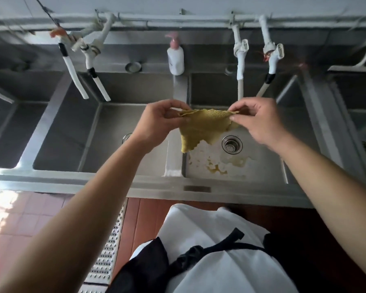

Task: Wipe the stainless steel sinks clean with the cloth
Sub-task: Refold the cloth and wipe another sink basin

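While both forearms reach forward, the left hand and right hand each pinch a top corner of the yellow cloth, stretched and hanging above the stained sink.

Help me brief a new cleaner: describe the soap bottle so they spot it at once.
Find the steel ledge behind the sinks, below the taps. The soap bottle stands upright on it, above the divider between the two middle basins. It alone is a white bottle with a pink pump.

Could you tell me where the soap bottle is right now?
The soap bottle stands on the back ledge, centre of the head view, above the divider between two sinks.
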